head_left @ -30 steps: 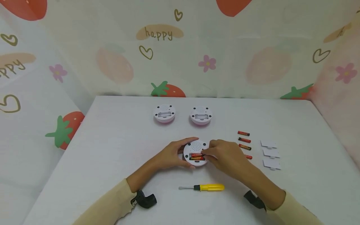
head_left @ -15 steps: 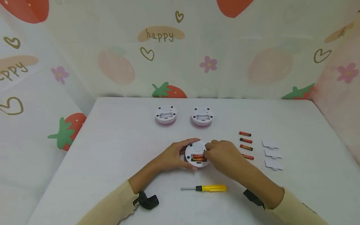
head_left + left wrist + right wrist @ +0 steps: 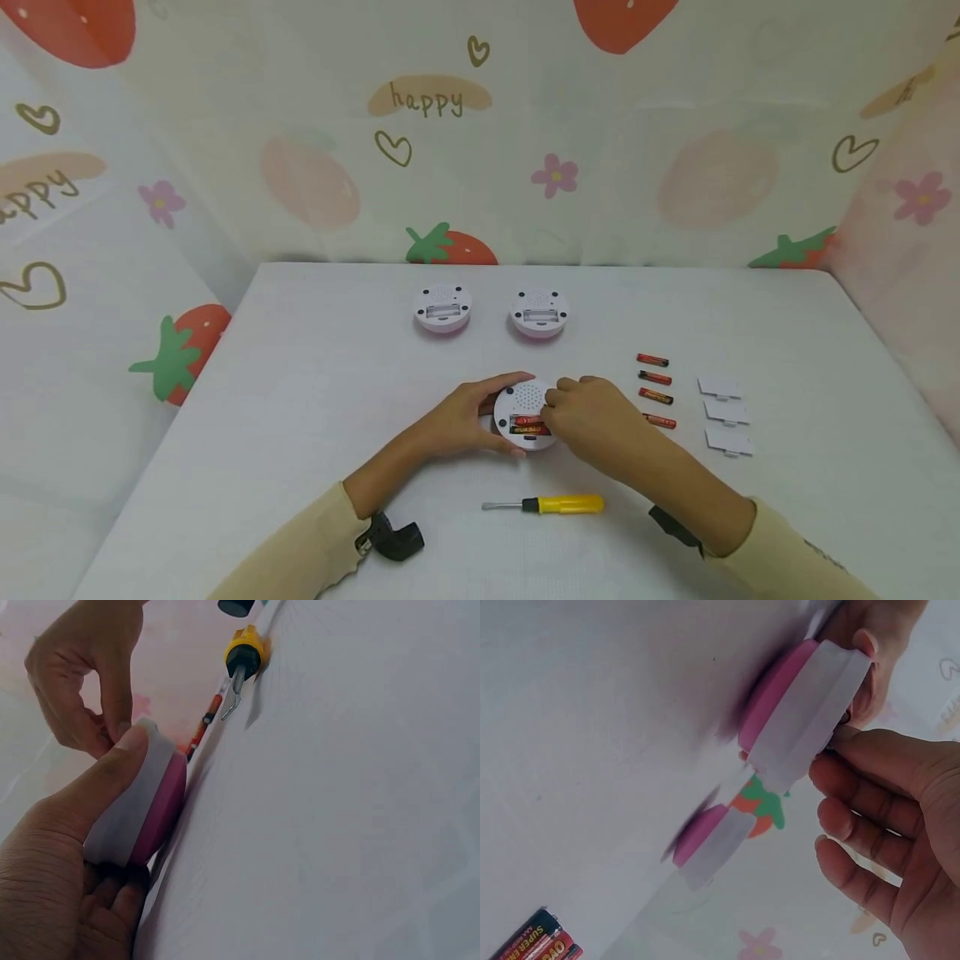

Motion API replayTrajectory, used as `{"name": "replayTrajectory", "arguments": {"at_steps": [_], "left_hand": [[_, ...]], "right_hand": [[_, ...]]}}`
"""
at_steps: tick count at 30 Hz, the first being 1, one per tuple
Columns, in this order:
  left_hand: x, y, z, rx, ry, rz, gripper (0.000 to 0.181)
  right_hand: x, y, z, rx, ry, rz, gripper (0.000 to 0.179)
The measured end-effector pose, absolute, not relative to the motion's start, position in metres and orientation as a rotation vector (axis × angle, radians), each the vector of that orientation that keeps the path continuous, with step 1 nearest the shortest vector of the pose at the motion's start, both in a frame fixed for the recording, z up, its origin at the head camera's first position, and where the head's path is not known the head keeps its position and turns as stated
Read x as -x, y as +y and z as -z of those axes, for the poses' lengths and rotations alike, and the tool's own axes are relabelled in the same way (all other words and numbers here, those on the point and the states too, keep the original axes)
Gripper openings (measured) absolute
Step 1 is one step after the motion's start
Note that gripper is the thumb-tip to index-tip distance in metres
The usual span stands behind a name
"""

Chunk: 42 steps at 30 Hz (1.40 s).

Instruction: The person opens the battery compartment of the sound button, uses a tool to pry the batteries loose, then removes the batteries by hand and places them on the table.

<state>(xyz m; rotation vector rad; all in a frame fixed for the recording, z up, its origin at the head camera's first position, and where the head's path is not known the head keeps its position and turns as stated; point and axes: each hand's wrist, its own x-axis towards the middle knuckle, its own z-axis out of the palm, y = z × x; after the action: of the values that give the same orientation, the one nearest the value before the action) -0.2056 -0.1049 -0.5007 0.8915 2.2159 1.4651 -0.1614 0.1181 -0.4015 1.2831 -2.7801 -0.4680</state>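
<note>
My left hand grips a round white-and-pink device by its side, thumb at the near rim and fingers around the far side. The device's underside faces up, showing speaker holes, dark feet and a battery compartment. Red-and-black batteries lie in that compartment, one slightly askew. Over the compartment's right end, my right hand pinches a battery end between thumb and forefinger; the fingertips hide that end. In the right wrist view the other fingers of the right hand are loosely bent beside the device.
Two similar devices, one at the back left and one farther right, show bare battery slots. Several loose batteries line up right of the right hand, beside three white covers. A yellow-handled screwdriver lies in front.
The batteries in the compartment lay parallel before; one now sits askew. My right fingers have curled in more at the compartment's right end. My left hand keeps its grip.
</note>
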Motion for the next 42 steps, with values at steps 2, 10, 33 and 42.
{"name": "replayTrajectory", "arguments": {"at_steps": [2,10,33,42], "left_hand": [[0.206,-0.104,0.502,-0.891,2.222,-1.463,0.098],[0.207,-0.105,0.501,-0.882,2.240,-1.444,0.097],[0.204,-0.105,0.499,-0.863,2.227,-1.458,0.096],[0.203,-0.104,0.497,-0.855,2.229,-1.457,0.096]], "right_hand": [[0.161,0.119,0.401,-1.280,-2.764,0.449,0.030],[0.159,0.123,0.403,-1.214,-2.763,0.393,0.028],[0.142,0.173,0.413,-0.991,-2.738,-0.126,0.017],[0.132,0.194,0.409,-0.919,-2.754,-0.159,0.019]]}}
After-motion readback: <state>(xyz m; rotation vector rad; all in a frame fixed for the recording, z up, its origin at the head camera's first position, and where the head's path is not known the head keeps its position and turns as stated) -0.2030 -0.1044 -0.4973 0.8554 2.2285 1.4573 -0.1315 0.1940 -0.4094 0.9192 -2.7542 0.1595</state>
